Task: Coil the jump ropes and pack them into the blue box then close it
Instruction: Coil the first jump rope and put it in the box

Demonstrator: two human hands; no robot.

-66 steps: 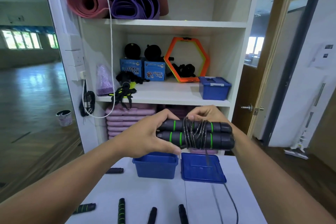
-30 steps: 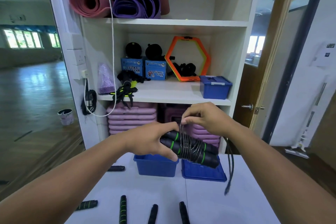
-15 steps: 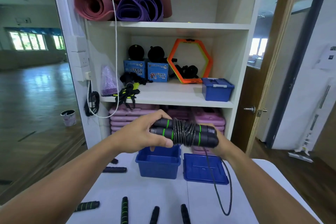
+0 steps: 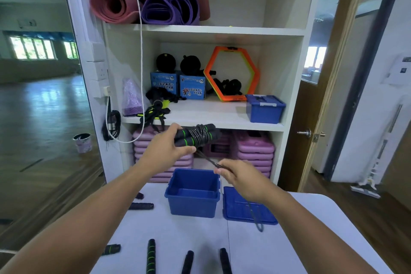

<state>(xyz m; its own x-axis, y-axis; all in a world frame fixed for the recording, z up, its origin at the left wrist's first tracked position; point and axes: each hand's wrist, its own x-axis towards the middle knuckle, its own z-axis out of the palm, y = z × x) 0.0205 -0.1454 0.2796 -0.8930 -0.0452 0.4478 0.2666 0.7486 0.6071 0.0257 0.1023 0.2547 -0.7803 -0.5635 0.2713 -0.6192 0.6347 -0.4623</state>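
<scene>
My left hand (image 4: 165,149) grips a jump rope bundle (image 4: 196,134): two black handles with green rings, side by side, with black cord wound around their middle. My right hand (image 4: 239,177) pinches the loose end of the cord (image 4: 205,158) below the bundle and holds it taut; the remaining tail (image 4: 256,220) hangs down over the lid. The open blue box (image 4: 192,193) stands on the white table (image 4: 178,233) under my hands. Its blue lid (image 4: 242,206) lies flat to the right of it.
Several more black handles lie on the table: two at the left (image 4: 141,206), others along the near edge (image 4: 151,254). Behind the table stands a white shelf unit (image 4: 211,121) with a second, closed blue box (image 4: 264,108), mats and pink steps. A door opening is at the right.
My right hand let go of the bundle's right end and moved down, pulling the loose cord taut below it. My left hand raised the bundle and tilted it away.
</scene>
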